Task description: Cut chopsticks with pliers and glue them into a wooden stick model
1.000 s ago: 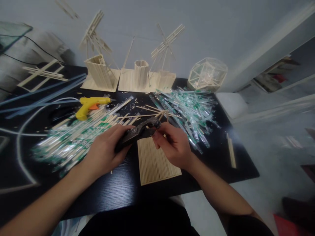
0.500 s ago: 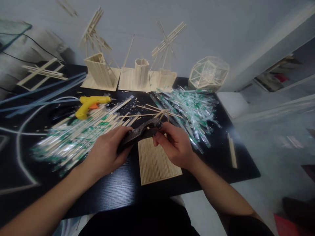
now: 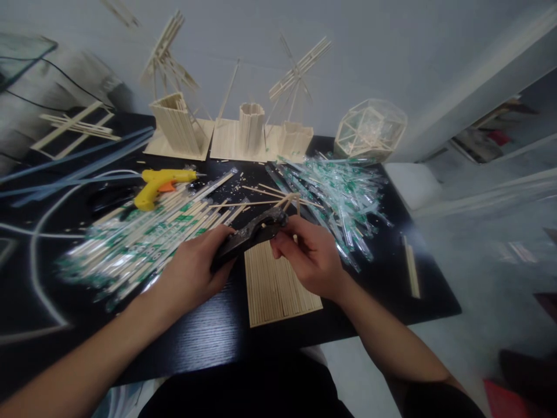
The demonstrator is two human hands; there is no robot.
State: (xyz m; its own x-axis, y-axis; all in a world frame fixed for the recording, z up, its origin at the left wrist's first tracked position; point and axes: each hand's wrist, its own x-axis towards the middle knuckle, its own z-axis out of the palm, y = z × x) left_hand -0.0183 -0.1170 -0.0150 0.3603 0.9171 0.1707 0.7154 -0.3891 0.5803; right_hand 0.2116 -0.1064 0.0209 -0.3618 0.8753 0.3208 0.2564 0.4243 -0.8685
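My left hand [image 3: 198, 261] is wrapped around the handles of a dark pair of hand cutters [image 3: 250, 235], whose jaws point right. At the jaw end, my right hand [image 3: 315, 252] has its thumb and fingers pinched together. A pale bit of wooden stick shows in the jaws and another beside those fingers, so a thin stick seems held there, mostly hidden. Just behind the hands stands a joined frame of thin sticks [image 3: 291, 198] with legs spreading outward. Beneath them lies a flat panel of sticks laid side by side [image 3: 281, 290].
Wrapped chopsticks [image 3: 143, 247] lie left, below a yellow glue gun [image 3: 163, 184]. Empty-looking plastic wrappers [image 3: 343, 191] heap at right. Stick models, including a round cup [image 3: 251, 129] and a faceted frame [image 3: 369, 130], line the wall. Loose sticks [image 3: 410, 268] lie near the table's right edge.
Almost nothing differs. My left hand and the cutters have shifted very slightly right; my right hand keeps its pinch at the jaws.
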